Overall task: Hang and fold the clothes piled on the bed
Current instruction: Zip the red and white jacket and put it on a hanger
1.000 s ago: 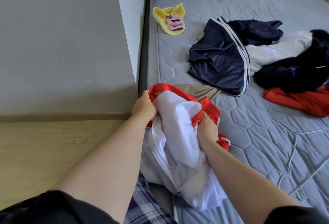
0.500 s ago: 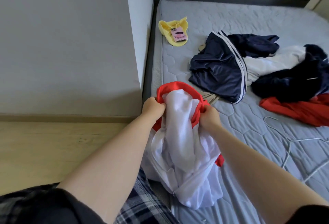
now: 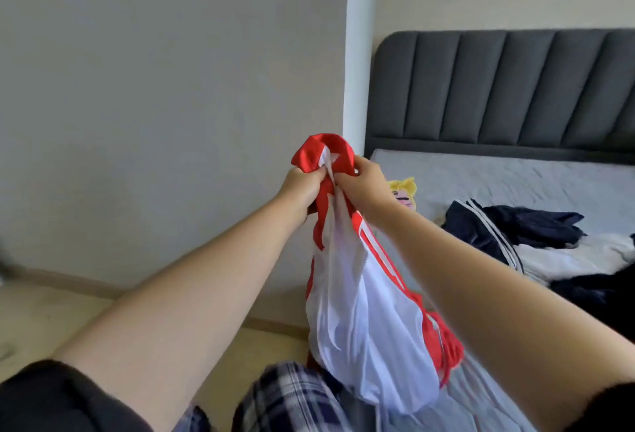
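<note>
Two grips are clenched on the red collar of a red-and-white jacket, the left grip just beside the right grip. Below them the jacket is hung down. Behind the right grip the bed is seen, and further right dark clothes are piled on it.

Bare mattress lay open toward the headboard; a clothes pile blocked the right, a wall the left.
</note>
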Demonstrator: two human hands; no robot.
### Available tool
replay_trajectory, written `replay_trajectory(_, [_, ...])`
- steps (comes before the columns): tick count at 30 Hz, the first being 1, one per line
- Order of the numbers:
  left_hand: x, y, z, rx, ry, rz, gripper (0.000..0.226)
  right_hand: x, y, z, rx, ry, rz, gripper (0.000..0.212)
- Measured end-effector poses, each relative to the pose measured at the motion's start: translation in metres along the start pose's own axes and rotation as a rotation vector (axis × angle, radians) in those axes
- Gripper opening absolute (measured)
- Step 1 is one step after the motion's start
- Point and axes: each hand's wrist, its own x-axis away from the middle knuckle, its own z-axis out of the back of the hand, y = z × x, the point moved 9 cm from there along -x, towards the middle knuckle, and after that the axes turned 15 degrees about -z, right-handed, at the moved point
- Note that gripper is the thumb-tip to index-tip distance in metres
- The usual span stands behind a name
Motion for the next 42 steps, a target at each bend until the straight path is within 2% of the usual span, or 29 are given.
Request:
replay_trajectory(6, [-0.018, 0.184, 0.072, 0.028, 0.146, -0.293, 0.011, 0.03, -0.197, -0.029, -0.025, -0.002, 0.367, 0.018])
replay_trajectory(8, [-0.017, 0.245, 0.09, 0.023, 0.196, -0.413, 0.009, 0.045, -0.255, -0.028, -0.098, 0.047, 0.493, 0.015])
replay_trajectory(10, [-0.01, 0.302, 0.109, -0.08, 0.248, -0.556, 0.008, 0.061, -0.3, -0.019, -0.207, 0.136, 0.605, 0.014])
replay_trajectory(11, [-0.003, 0.328, 0.12, -0.237, 0.281, -0.639, 0.008, 0.066, -0.317, -0.016, -0.182, 0.175, 0.642, 0.014])
replay_trajectory(12, [0.003, 0.35, 0.13, -0.49, 0.287, -0.698, 0.009, 0.067, -0.329, -0.019, -0.012, 0.206, 0.649, 0.015])
replay_trajectory(13, [0.007, 0.361, 0.137, -0.774, 0.25, -0.672, 0.011, 0.062, -0.334, -0.031, 0.297, 0.219, 0.605, 0.015])
replay_trajectory(14, [0.009, 0.363, 0.148, -1.001, 0.203, -0.575, 0.012, 0.054, -0.33, -0.044, 0.606, 0.201, 0.533, 0.017])
replay_trajectory(16, [0.022, 0.365, 0.182, -1.296, 0.201, -0.391, 0.011, 0.047, -0.319, -0.041, 0.894, 0.249, 0.46, 0.02])
replay_trajectory(18, [0.041, 0.38, 0.216, -1.472, 0.348, -0.38, 0.013, 0.052, -0.318, -0.019, 0.842, 0.401, 0.482, 0.02])
replay_trajectory(20, [0.055, 0.39, 0.233, -1.605, 0.491, -0.463, 0.026, 0.052, -0.316, -0.004, 0.732, 0.505, 0.486, 0.019])
replay_trajectory(23, [0.056, 0.362, 0.239, -1.589, 0.406, -0.276, 0.027, 0.044, -0.296, -0.016, 0.808, 0.371, 0.279, 0.023])
replay_trajectory(26, [0.061, 0.365, 0.253, -1.412, 0.546, -0.291, 0.023, 0.049, -0.296, -0.017, 0.616, 0.379, 0.235, 0.016])
replay_trajectory(27, [0.062, 0.361, 0.258, -1.358, 0.52, -0.258, 0.019, 0.049, -0.292, -0.022, 0.587, 0.317, 0.191, 0.011])
replay_trajectory(29, [0.064, 0.329, 0.26, -1.32, 0.278, -0.002, 0.028, 0.044, -0.267, -0.04, 0.604, 0.065, 0.005, 0.022])
replay_trajectory(30, [0.07, 0.312, 0.268, -1.276, 0.227, 0.138, 0.031, 0.042, -0.256, -0.045, 0.567, -0.015, -0.072, 0.028])
replay_trajectory(32, [0.075, 0.315, 0.273, -1.251, 0.299, 0.083, 0.025, 0.046, -0.252, -0.043, 0.341, -0.023, -0.106, 0.03])
replay_trajectory(34, [0.073, 0.34, 0.275, -1.291, 0.477, -0.196, 0.02, 0.046, -0.257, -0.039, 0.124, 0.057, -0.071, 0.029])
replay_trajectory(35, [0.072, 0.341, 0.276, -1.275, 0.503, -0.224, 0.02, 0.047, -0.257, -0.042, 0.047, 0.044, -0.07, 0.026])
replay_trajectory(37, [0.067, 0.312, 0.28, -1.121, 0.397, -0.052, 0.024, 0.047, -0.251, -0.057, -0.085, -0.103, -0.112, 0.013])
replay_trajectory(38, [0.068, 0.3, 0.284, -1.034, 0.376, 0.03, 0.026, 0.048, -0.247, -0.066, -0.108, -0.202, -0.13, 0.008])
replay_trajectory(40, [0.069, 0.299, 0.292, -0.873, 0.422, -0.008, 0.027, 0.046, -0.242, -0.074, -0.039, -0.316, -0.121, 0.016])
replay_trajectory(42, [0.062, 0.308, 0.293, -0.709, 0.446, -0.137, 0.022, 0.041, -0.245, -0.067, 0.106, -0.229, -0.06, 0.017])
